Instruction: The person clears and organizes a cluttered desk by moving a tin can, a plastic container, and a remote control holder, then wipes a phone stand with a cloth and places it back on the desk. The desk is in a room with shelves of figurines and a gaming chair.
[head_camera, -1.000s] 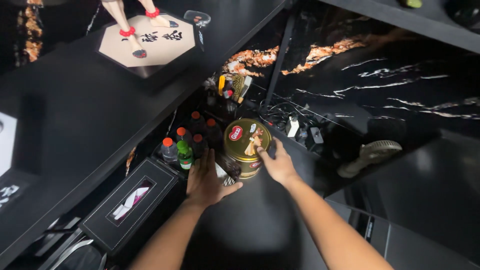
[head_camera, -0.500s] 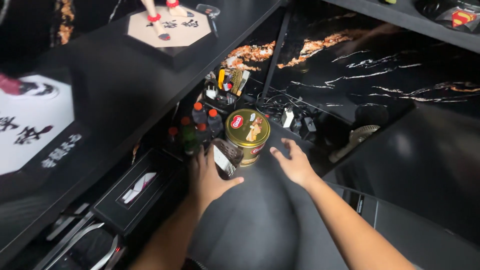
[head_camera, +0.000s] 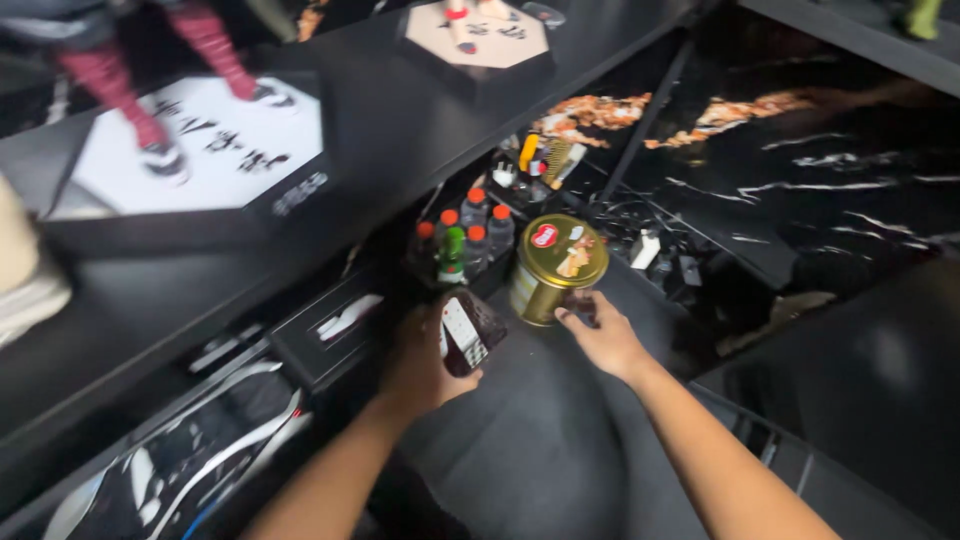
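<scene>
1. Far left, a black tissue box (head_camera: 335, 325) lies under the edge of the long black shelf (head_camera: 380, 150), tucked back where it leaves the counter (head_camera: 540, 440) in front of me free.

2. My left hand (head_camera: 420, 365) is closed around a small dark package (head_camera: 468, 333) with a pale label. My fingers wrap its back and my thumb presses the near side, so it sits tilted, label turned up toward me where I can see it.

3. Just behind that hand stands a cluster of small bottles (head_camera: 462, 235) with orange caps, one of them green, packed tight against the shelf so they prop each other upright.

4. Right of them is the round gold tin (head_camera: 556, 268), upright on the counter with its lid on, just beside the package.

5. My right hand (head_camera: 603, 335) reaches to the tin's lower near side. The fingertips (head_camera: 568, 316) touch or nearly touch its wall, but the hand is loosely spread and has nothing in it; I cannot tell whether it truly presses the tin.

6. Further right, plugs and cables (head_camera: 655, 245) crowd the back corner against the marbled wall.
</scene>
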